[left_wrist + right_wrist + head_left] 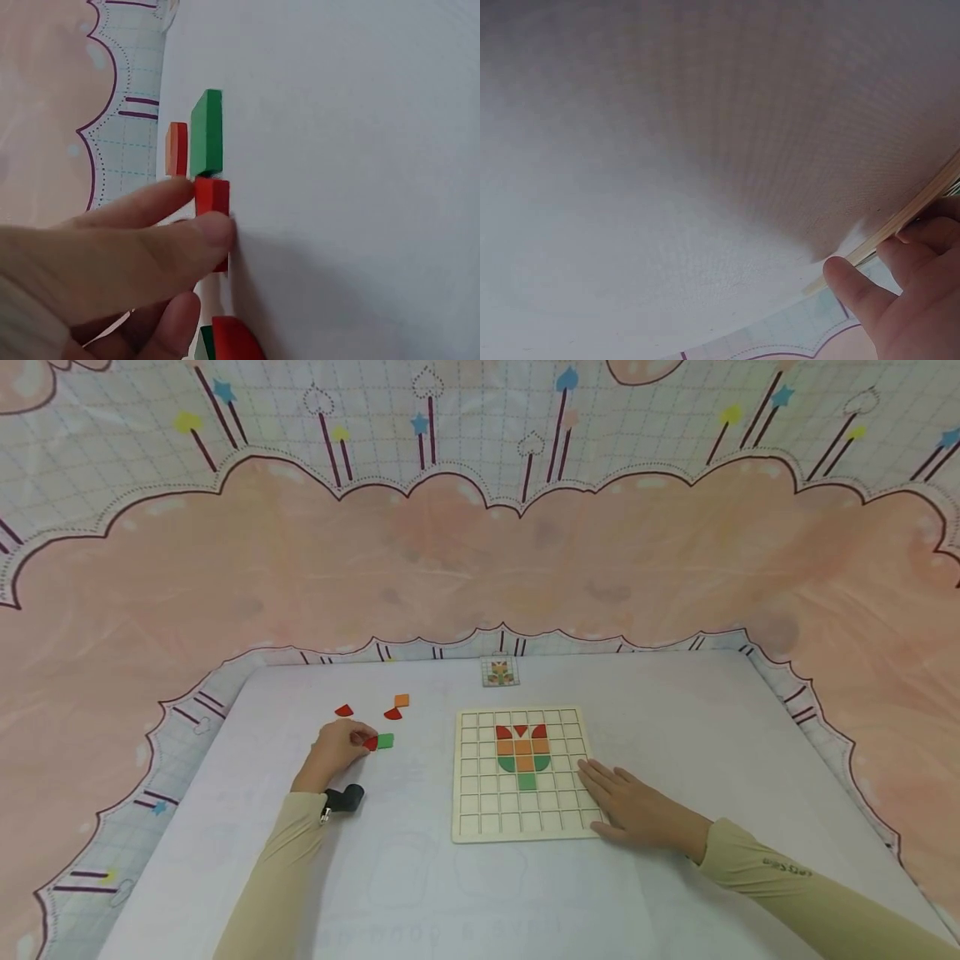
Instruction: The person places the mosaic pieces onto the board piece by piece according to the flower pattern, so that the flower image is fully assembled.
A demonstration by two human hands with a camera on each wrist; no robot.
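Note:
My left hand (341, 750) pinches a red wooden piece (213, 192) between thumb and fingers, low over the white table. A green square (386, 741) lies right beside it. Just beyond are a red quarter-round piece (393, 714), an orange square (402, 700) and another red piece (343, 710). My right hand (637, 802) rests with fairly straight fingers on the right edge of a gridded wooden board (480, 827). On the board, red, orange and green pieces form a tulip shape, with a green square (527, 782) at its bottom.
Behind the board stands a small pattern card (500, 672) with a flower in a grid. A black strap device (345, 798) sits on my left wrist. The white table (405, 885) meets a patterned pink cloth (480, 568) at the back and sides.

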